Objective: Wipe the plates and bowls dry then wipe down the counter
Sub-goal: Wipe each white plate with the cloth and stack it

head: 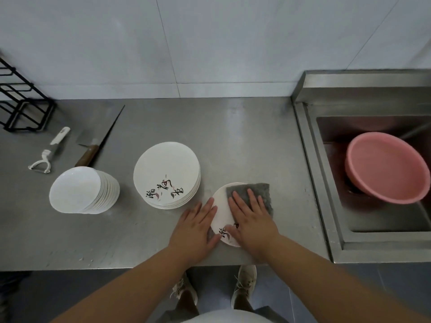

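Note:
A single white plate [221, 213] with black lettering lies on the steel counter [245, 141] near its front edge. A grey cloth [261, 190] covers the plate's right half. My right hand [250, 220] presses flat on the cloth, fingers straight. My left hand [197, 227] rests flat on the plate's left rim and the counter. To the left stands a stack of several white plates [166, 174] with the same lettering. Further left is a stack of several white bowls [81, 191], leaning a little.
A cleaver [87, 152] with a wooden handle, a long dark rod [112, 130] and a white peeler [50, 151] lie at the back left, by a black wire rack [21, 106]. A sink [326, 173] on the right holds a pink basin [384, 166].

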A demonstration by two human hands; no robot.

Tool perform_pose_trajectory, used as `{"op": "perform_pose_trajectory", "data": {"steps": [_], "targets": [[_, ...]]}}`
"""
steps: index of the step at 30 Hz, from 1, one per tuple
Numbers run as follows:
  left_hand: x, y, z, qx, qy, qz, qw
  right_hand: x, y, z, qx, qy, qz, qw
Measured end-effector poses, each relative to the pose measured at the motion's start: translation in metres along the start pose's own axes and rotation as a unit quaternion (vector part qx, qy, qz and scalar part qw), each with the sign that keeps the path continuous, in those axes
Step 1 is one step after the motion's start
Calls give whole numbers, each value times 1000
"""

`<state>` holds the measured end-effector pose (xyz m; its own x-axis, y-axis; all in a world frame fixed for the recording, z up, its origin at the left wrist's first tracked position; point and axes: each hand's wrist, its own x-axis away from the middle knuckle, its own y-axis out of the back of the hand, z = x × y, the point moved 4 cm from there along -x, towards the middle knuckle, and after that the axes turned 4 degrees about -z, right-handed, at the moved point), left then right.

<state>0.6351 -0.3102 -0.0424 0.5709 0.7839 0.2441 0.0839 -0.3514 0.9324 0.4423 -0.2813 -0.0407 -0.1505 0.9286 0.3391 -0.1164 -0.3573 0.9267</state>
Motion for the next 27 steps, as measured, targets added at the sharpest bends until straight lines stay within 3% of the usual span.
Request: {"op": "perform_pose_trajectory", "data": {"steps": [4, 11, 14, 16, 18, 24, 27], "targets": [[-1, -2, 5, 9, -1, -3, 1000, -4, -5, 15, -55, -4, 17, 998], [-2, 0, 5, 14, 1, -7, 1000, 33, 0, 7, -31, 150, 59, 986], [-2, 3, 4, 7, 2, -6, 1000, 16, 2, -15, 21, 111, 14, 993], [-3, 2, 3, 4, 5, 2, 1000, 7, 1, -20, 11, 44, 12, 999], [-4, 1, 3, 2, 9, 1, 1000, 6, -5, -11, -20, 28, 6, 999], [-3, -3, 5, 1, 11, 0, 1000, 49, -24, 6, 11, 177, 12, 984], [-4, 0, 4, -3, 18, -4, 1000, 37, -19, -15, 52, 159, -3, 986]]}}
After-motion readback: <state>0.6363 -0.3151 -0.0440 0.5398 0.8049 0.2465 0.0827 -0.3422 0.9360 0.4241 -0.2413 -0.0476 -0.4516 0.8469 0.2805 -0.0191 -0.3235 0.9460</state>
